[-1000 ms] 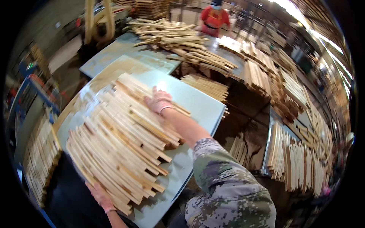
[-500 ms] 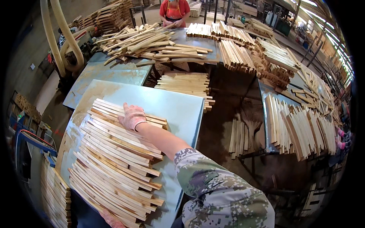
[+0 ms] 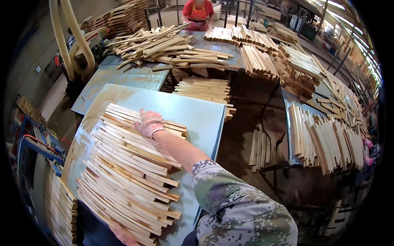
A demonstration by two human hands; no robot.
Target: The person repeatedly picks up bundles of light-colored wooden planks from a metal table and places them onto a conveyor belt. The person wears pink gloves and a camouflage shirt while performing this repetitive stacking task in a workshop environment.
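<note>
A big pile of thin wooden slats (image 3: 127,172) lies in rows on a pale blue board (image 3: 197,115). My right hand (image 3: 150,123), in a pink glove, rests palm down on the far end of the pile with its fingers over the top slats. The camouflage sleeve runs back to the lower right. My left hand (image 3: 123,235) is at the near edge of the pile, and only a pink bit of it shows under the slats.
A second blue board (image 3: 119,80) lies behind. Loose heaps of slats (image 3: 164,45) cover the far tables, and more stacks (image 3: 324,139) fill the right. A person in red (image 3: 197,12) stands at the back. Beige hoses (image 3: 67,37) hang at left. Stacked slats (image 3: 59,209) sit low left.
My right hand has stayed on the far end of the pile. The view has shifted, so the pile now sits lower and further left.
</note>
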